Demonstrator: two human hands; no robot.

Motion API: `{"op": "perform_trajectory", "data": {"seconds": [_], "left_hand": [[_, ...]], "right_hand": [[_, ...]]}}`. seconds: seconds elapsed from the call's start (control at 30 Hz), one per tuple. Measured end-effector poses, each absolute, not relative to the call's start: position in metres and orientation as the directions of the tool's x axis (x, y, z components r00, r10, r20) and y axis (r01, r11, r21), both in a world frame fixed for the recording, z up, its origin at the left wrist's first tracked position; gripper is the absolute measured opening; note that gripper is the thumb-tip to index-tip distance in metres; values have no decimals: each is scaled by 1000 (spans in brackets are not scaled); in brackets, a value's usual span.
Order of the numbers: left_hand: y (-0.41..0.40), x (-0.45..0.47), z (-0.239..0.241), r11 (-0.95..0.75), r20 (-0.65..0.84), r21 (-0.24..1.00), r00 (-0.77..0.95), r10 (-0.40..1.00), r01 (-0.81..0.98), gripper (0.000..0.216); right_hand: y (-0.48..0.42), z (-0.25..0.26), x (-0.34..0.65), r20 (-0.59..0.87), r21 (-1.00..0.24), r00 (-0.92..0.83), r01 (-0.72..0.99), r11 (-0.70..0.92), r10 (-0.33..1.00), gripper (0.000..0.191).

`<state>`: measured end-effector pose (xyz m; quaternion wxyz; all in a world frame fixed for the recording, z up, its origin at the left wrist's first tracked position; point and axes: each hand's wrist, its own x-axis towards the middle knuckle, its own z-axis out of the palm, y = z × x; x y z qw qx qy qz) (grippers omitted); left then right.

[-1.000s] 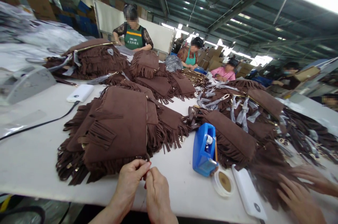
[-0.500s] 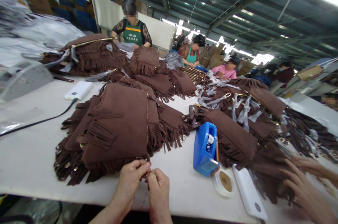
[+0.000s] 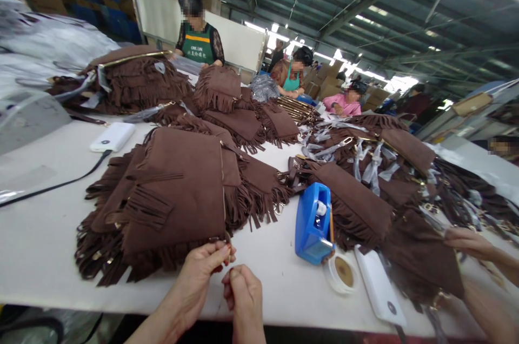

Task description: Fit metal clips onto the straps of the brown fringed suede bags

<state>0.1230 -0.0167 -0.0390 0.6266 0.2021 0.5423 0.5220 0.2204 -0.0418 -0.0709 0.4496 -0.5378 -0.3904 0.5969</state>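
Observation:
A brown fringed bag (image 3: pixel 178 187) lies on top of a stack of similar bags, its zipper edge facing right. By its lower right corner, my left hand (image 3: pixel 198 271) is closed in a pinch on a small piece with a metallic glint, joined to the bag's zipper end as far as I can see. My right hand (image 3: pixel 245 295) is just to the right, a small gap away, thumb pressed to curled fingers; whatever it holds, if anything, is too small to make out. A blue tape dispenser (image 3: pixel 312 225) and a tape roll (image 3: pixel 341 275) are right of my hands.
Piles of brown fringed bags (image 3: pixel 348 198) cover the table's right and back. White power banks (image 3: pixel 112 137) with black cables lie at left and right. At the right edge, a co-worker's hands (image 3: pixel 470 244) handle another bag. Several people work across the table.
My right hand has drawn slightly apart from my left, down and to the right. The co-worker's hand at the right has moved onto a bag's edge, and that bag has turned.

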Motion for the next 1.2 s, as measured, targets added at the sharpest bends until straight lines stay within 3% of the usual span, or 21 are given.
{"op": "perform_trajectory", "data": {"seconds": [0.13,0.27,0.53,0.83,0.97,1.2], "left_hand": [[-17,124,-35,404,-500,738,-34,866,-541,34],[-18,125,-34,393,-526,717,-78,847,-575,36],[-19,121,-46,389,-527,670,-35,849,-633,38],[-18,120,-38,405,-497,609,69,865,-681,38],[-19,120,-36,423,-476,585,129,870,-692,35],[-19,122,-36,410,-547,600,22,837,-687,37]], "right_hand": [[-38,-59,225,-251,-961,-42,-111,-254,967,30],[-38,-51,221,-184,-980,-27,-69,-185,983,35],[-35,-60,207,-204,-939,-12,-281,-199,979,37],[-33,-51,208,-242,-940,66,-263,-217,968,25],[-35,-53,213,-270,-923,12,-286,-255,963,26],[-37,-61,210,-163,-959,37,-241,-149,986,30]]}}
